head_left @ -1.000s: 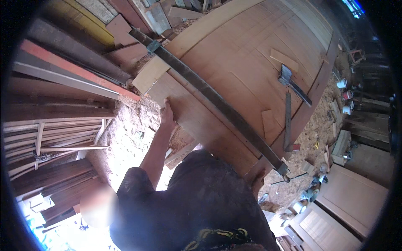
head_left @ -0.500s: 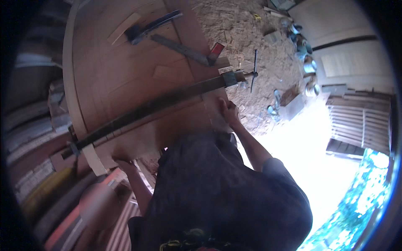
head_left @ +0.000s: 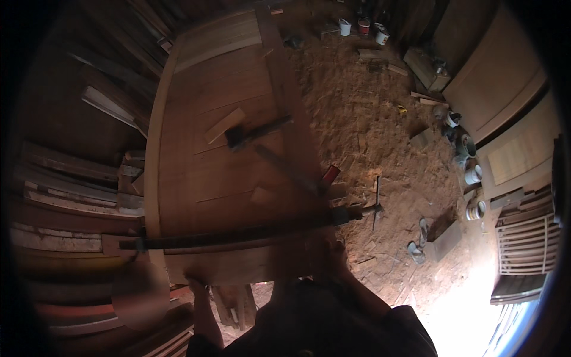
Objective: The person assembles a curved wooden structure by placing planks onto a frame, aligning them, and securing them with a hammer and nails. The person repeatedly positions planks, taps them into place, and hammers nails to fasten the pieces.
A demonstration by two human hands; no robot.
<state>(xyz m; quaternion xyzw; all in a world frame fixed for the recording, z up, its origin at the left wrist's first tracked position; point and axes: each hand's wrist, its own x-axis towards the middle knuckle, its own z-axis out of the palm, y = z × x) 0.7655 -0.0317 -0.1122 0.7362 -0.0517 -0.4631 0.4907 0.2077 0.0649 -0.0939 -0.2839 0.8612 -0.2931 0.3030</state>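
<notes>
A large panelled wooden door (head_left: 229, 89) lies flat in front of me. My left hand (head_left: 196, 283) grips its near edge towards the left, fingers partly hidden underneath. At the near right corner my right hand (head_left: 338, 256) is closed round the edge, dim in shadow. Just beyond both hands, a long bar clamp (head_left: 250, 236) spans the door's width, its screw end and cross handle (head_left: 376, 202) sticking out on the right. A hammer (head_left: 238, 138) rests on the door beside a thin wood offcut (head_left: 226, 125). Nearby lie a dark flat bar (head_left: 282, 165) and a red piece (head_left: 331, 174).
Stacked boards (head_left: 71, 202) crowd the left side. On the right, the earthen floor (head_left: 357, 119) is strewn with shavings and scraps. Sandals (head_left: 416, 251), a wooden block (head_left: 445, 240), buckets (head_left: 473, 174) and a slatted wooden piece (head_left: 525, 245) stand or lie there.
The view has swung up, showing more of the door's far end and the floor, and looks darker. Both hands still hold the near end; clamp and tools keep their places on the door.
</notes>
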